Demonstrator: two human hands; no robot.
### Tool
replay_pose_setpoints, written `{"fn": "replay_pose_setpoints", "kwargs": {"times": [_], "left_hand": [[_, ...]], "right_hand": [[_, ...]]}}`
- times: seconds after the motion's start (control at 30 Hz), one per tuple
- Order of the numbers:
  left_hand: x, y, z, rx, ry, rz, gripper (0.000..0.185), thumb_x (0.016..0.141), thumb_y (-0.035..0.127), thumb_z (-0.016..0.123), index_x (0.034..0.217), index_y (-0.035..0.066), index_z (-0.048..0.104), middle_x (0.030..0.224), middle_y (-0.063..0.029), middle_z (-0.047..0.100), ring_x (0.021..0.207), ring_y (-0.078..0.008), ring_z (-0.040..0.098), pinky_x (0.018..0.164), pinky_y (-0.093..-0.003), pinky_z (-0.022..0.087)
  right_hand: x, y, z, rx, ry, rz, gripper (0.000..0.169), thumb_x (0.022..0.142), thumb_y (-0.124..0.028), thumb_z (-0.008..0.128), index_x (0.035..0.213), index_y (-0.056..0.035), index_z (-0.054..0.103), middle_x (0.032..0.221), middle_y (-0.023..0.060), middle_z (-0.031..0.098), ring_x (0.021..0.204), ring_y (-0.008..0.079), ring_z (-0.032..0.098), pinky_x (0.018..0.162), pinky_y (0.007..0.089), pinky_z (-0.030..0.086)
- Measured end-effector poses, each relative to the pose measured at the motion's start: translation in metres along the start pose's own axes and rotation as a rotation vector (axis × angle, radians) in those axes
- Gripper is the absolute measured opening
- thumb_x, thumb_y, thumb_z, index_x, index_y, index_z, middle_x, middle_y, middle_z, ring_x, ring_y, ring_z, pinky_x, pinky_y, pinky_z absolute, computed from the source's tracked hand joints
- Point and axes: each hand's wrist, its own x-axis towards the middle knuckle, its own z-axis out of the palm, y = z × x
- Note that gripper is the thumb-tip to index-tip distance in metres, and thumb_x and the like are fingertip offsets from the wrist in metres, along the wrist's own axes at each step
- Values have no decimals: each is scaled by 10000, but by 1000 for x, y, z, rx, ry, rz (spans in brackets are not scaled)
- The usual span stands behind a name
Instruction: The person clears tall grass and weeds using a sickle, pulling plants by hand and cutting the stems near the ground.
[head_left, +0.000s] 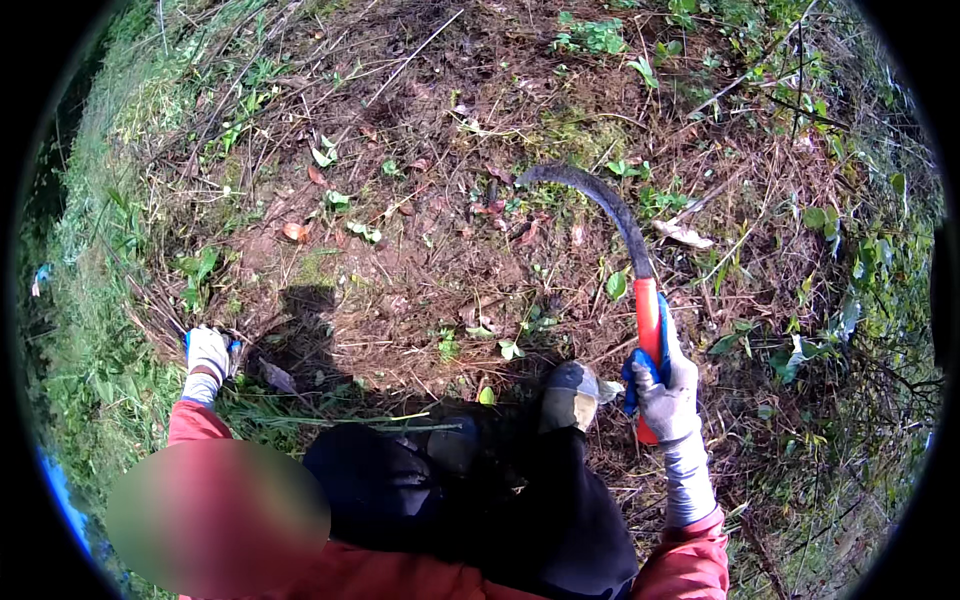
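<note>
My right hand (667, 390), in a white work glove with a blue palm, grips the orange handle (648, 319) of a sickle. The sickle's dark curved blade (611, 206) points away from me and bends to the left, over the littered ground. At the left, my gloved left hand (208, 354) is closed around a bundle of dry stems (161, 319), which fans out beyond the knuckles. Its fingertips are mostly hidden. Long green stalks (375, 422) stretch from near the left wrist toward my legs.
My boot (571, 394) stands close to the sickle handle; the other boot (452, 442) is in shadow. Dry litter and small weeds cover the soil (390, 277). Tall grass (90, 337) borders the left, leafy plants (847, 322) the right. A thin stick (412, 56) lies farther ahead.
</note>
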Motion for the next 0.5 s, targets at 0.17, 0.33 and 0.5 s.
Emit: {"fn": "replay_pose_setpoints", "kwargs": {"times": [0.17,0.33,0.5], "left_hand": [[2,22,-73,-183,59,93,370,816,453,545,902,116,673,997,-136,635,918,-292,576,719,-397,431],[1,94,-180,-709,747,333,452,827,352,601,1149,37,567,1169,-177,554,1038,-357,528,857,-444,408],[66,140,-254,-788,1101,275,1022,706,552,684,1450,47,199,1452,-175,299,1309,-353,325,1061,-449,297]], "right_hand": [[75,-39,55,-213,-15,-341,726,815,18,589,1451,-118,264,832,134,632,696,228,611,660,329,493],[202,-107,160,-398,13,-738,660,836,-82,549,1404,3,224,790,204,618,714,359,609,628,453,465],[177,-36,148,-571,-31,-689,718,838,-97,539,1448,-78,162,800,190,601,676,365,608,610,446,487]]}}
